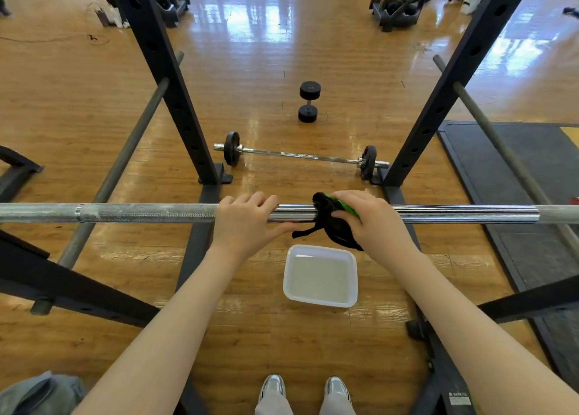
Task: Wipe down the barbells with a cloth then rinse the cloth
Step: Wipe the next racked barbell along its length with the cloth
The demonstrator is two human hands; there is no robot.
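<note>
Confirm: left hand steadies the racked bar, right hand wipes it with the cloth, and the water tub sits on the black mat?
Not quite. In the head view the water tub sits on the wood floor below the racked bar, not the mat. The left hand, right hand and cloth are as stated.

The cloth (336,223) gripped in the right hand (372,223) is black with a bright green stripe at its top edge. The bar (150,213) under both hands is silver: dull grey and cross-hatched beyond the left hand (247,223), mirror-shiny chrome between the hands and past the right one. Below the grip, the tub (320,275) is white, its water pale and cloudy. The floor (257,345) is honey-orange wood grain with glossy white reflections. The rack posts (169,79) are black.
</note>
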